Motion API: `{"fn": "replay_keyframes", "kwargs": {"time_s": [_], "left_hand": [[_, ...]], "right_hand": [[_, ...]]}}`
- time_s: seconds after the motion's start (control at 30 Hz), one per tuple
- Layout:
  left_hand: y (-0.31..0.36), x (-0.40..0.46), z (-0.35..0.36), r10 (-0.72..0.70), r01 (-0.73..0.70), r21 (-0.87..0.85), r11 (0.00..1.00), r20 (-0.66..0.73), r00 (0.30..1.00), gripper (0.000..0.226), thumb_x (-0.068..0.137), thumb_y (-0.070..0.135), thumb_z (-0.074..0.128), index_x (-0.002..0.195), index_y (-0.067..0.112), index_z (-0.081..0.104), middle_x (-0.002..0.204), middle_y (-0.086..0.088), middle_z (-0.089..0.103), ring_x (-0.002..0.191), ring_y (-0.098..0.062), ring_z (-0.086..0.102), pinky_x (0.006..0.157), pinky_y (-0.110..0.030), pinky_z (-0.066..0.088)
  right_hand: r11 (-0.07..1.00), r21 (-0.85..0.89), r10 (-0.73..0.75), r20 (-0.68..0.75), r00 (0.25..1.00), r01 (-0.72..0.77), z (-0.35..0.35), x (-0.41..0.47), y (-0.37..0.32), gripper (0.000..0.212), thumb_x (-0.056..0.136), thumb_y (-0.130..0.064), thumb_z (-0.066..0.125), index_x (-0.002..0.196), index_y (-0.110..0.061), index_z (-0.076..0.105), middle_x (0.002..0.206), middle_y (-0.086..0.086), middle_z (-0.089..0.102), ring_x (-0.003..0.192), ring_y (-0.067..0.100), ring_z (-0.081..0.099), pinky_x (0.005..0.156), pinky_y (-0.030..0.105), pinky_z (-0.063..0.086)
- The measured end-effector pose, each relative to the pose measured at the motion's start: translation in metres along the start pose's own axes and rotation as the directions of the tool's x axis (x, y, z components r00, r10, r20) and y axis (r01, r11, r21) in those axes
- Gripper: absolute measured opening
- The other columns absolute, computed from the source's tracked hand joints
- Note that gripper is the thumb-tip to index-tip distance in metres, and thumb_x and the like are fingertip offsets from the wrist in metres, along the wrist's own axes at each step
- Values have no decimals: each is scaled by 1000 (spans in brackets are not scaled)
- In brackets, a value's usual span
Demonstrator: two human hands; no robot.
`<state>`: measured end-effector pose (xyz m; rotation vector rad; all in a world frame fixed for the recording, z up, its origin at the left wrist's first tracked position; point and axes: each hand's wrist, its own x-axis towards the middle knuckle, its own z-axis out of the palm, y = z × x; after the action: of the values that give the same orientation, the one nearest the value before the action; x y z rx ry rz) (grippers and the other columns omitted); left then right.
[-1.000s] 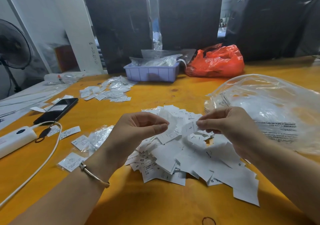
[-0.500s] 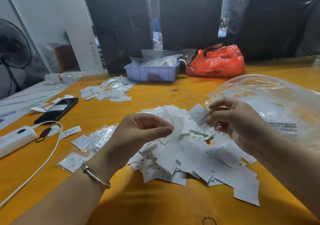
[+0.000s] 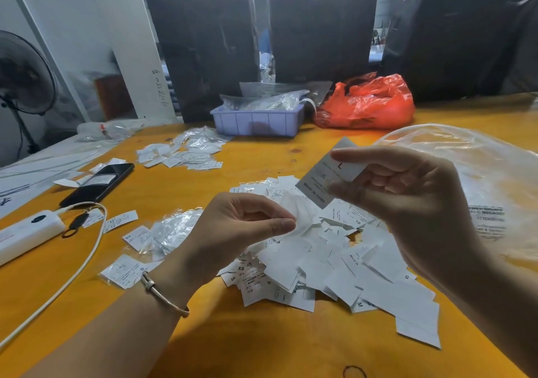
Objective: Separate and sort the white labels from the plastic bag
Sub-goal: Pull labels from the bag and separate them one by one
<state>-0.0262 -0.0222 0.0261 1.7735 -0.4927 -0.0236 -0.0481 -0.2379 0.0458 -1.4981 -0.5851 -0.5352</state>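
Head view looks down over an orange table (image 3: 203, 345) that fills most of the picture, with dark wrapped bundles (image 3: 320, 28) standing behind its far edge. On the right of the table lies the big clear plastic bag (image 3: 471, 179), crumpled and puffed, with black print on its near side. Just left of the bag, in the middle of the table, sits the pile of white labels (image 3: 329, 264), loose and overlapping, some showing size letters such as XS, S and M. At the far edge a red plastic bag (image 3: 369, 104) rests beside a lilac tray (image 3: 256, 121) that holds clear packets. A smaller group of bagged labels (image 3: 186, 153) lies left of the tray, and a few more packets are scattered near the left wrist. A black phone (image 3: 99, 182) and a white power bank (image 3: 26, 235) with its cable lie at the left edge. The right hand (image 3: 407, 197) is raised above the pile, its thumb and curled fingers pinching a single label (image 3: 329, 177) marked L, held tilted and clear of the heap. The left hand (image 3: 230, 232) hovers over the pile's left side, thumb and forefinger closed together on a thin white label (image 3: 294, 211). A slim bracelet (image 3: 166, 296) circles the left wrist.
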Motion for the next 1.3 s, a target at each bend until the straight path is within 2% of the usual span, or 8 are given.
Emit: {"fn": "replay_keyframes", "kwargs": {"time_s": [0.17,0.27,0.4,0.63,0.77,0.97,1.1,1.3], "left_hand": [[1,0,0,6,-6,1,1000,7,1000,12,69,27,80,80,21,81,87,-4,77,87,-17,73,76,-20,56],[1,0,1,13,-13,7,1000,9,1000,12,69,28,80,80,22,81,86,-3,77,84,-15,73,74,-19,55],[1,0,1,14,-14,-13,1000,-1,1000,13,68,28,80,79,22,81,85,-3,77,83,-15,73,73,-18,54],[-1,0,-2,-12,13,-50,999,5,1000,13,71,20,79,81,11,80,89,-4,78,94,-12,72,71,-18,55],[1,0,-1,-19,19,-43,999,4,1000,10,69,27,79,76,20,81,89,-2,78,93,-9,71,69,-17,54],[-1,1,-1,-34,35,-14,999,24,999,13,71,29,78,80,21,81,89,0,77,88,-11,72,68,-17,54],[-2,1,-1,-44,44,-6,999,63,997,17,73,30,77,84,18,81,86,-3,77,75,-10,70,70,-16,54],[-3,2,1,-63,65,-16,998,99,993,23,76,31,78,87,10,78,82,-6,77,71,-13,70,67,-15,50]], "right_hand": [[971,-228,-72,-15,997,66,6,-5,-2,39,69,-18,80,106,-20,69,91,-13,73,85,4,71,73,14,55],[955,-281,-110,-38,993,95,8,-7,-1,37,72,-14,79,106,-23,67,97,-17,69,86,-3,69,72,11,53],[932,-338,-155,-37,987,133,9,-8,1,37,74,-9,79,104,-26,66,96,-19,67,83,-2,69,70,13,54],[882,-409,-229,65,971,235,9,-9,7,42,74,-1,80,109,-20,65,95,-20,64,78,-4,65,69,12,54],[833,-474,-264,111,958,284,7,-8,11,44,74,1,79,110,-19,64,96,-27,57,80,-7,62,68,7,51],[812,-505,-237,172,956,293,3,-7,16,35,78,-10,75,110,-21,65,95,-20,64,76,-8,59,64,10,51],[875,-440,-123,202,972,202,3,-8,21,39,77,-5,78,109,-23,66,95,-11,71,80,4,63,65,13,50],[919,-388,34,271,962,76,4,-6,23,32,82,-14,73,111,-26,67,96,-15,71,91,9,65,69,28,54]]}}
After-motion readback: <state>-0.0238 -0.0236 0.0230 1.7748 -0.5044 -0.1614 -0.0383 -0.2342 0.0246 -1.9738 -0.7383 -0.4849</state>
